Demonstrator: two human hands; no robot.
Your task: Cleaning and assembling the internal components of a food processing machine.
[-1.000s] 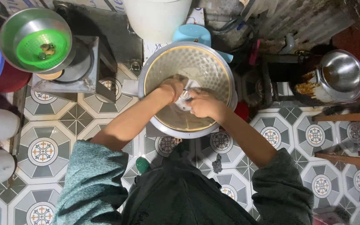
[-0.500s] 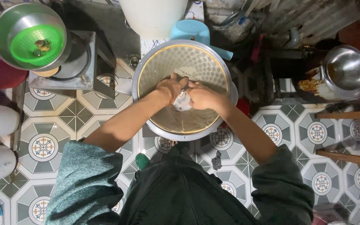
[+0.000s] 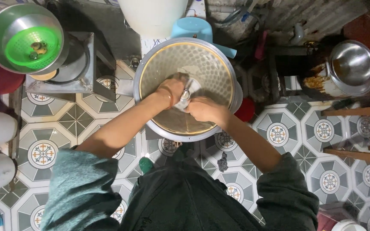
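Both hands are in the large metal basin (image 3: 188,87) on the patterned tile floor (image 3: 43,128), just ahead of the person's knees. The left hand (image 3: 171,90) and right hand (image 3: 205,110) have their fingers curled in and closed on a pale wet cloth (image 3: 188,93), which is bunched between them above the cloudy water. The cloth appears soft and limp; soaked, it would likely be heavier than it looks and slippery, so a full-fisted grip on the bunched middle, as held here, seems sounder than a pinch at an edge. It is not fragile. The basin looks stiff and thin-walled; if filled it would probably be heavy and best taken at the rim on two sides. Just beyond the fingers, past the far rim, lies a light blue scoop (image 3: 198,29), and beyond that a white bucket (image 3: 153,15). Well off to the left of the fingers a green strainer (image 3: 33,45) sits in a metal bowl; well off to the right stands a steel pot (image 3: 354,66).
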